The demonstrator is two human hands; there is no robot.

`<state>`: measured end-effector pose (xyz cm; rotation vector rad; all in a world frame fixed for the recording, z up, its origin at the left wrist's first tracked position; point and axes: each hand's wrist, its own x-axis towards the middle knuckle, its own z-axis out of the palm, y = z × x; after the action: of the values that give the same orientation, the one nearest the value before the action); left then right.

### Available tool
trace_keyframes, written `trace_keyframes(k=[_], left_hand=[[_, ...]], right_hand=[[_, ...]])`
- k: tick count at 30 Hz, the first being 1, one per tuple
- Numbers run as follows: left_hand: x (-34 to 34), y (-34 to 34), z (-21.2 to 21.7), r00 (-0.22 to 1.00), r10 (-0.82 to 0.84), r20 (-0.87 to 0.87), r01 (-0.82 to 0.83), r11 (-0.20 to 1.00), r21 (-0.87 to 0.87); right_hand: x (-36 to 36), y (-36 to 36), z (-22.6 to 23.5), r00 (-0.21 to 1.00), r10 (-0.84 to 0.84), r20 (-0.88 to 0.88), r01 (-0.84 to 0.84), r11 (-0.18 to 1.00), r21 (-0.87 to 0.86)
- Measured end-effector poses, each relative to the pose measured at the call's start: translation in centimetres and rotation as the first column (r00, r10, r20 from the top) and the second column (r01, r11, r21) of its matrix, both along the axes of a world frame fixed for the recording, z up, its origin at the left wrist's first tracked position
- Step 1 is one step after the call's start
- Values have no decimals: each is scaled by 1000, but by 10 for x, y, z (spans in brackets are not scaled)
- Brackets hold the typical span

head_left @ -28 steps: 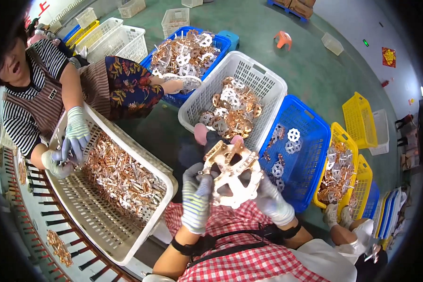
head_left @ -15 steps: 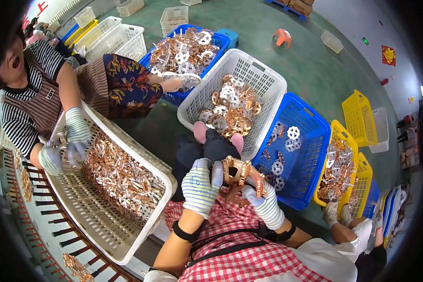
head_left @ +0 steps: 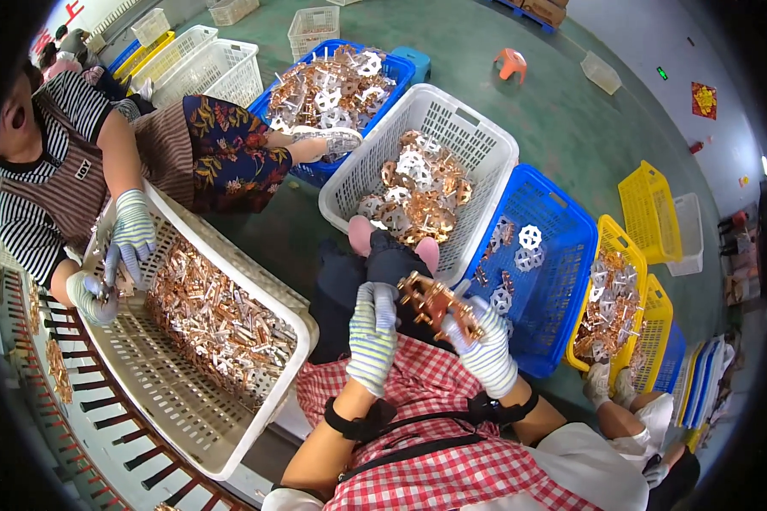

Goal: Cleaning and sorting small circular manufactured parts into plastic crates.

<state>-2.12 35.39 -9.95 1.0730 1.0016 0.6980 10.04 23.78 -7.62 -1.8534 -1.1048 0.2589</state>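
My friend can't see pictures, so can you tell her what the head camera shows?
Two gloved hands, left hand and right hand, hold a copper-coloured part over a checked apron. Around them stand baskets of similar parts: a white basket and a blue basket ahead. At left, another person's gloved hands work over a big white basket.

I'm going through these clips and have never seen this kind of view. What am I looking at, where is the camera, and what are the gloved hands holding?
There is no machine. The camera sits on a person's head and looks down through a fisheye lens, so straight edges bend. The two striped gloves at the bottom centre are that person's own: the left hand and right hand together hold a copper-coloured metal part over the lap. A tilted white basket of copper pieces lies to the left, where a co-worker's gloved hand picks. Ahead on the green floor stand a white basket and a blue crate with round white and copper parts.
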Motion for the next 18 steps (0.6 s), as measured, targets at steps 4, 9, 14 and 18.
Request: trace_keyframes(k=[4,9,14,18], left_hand=[[5,9,14,970,-18,-241,132,876,465],[2,15,6,862,87,-499,329,652,683],[1,22,0,792,83,-605,436,615,657],[0,19,-21,871,88,-484,334,617,712]], right_hand=[[-20,4,14,989,116,-95,-122,991,-57],[-29,0,-2,955,40,-295,-52,998,-34],[-32,6,-10,833,-10,-553,51,997,58],[-34,5,-16,969,-33,-245,44,998,42]])
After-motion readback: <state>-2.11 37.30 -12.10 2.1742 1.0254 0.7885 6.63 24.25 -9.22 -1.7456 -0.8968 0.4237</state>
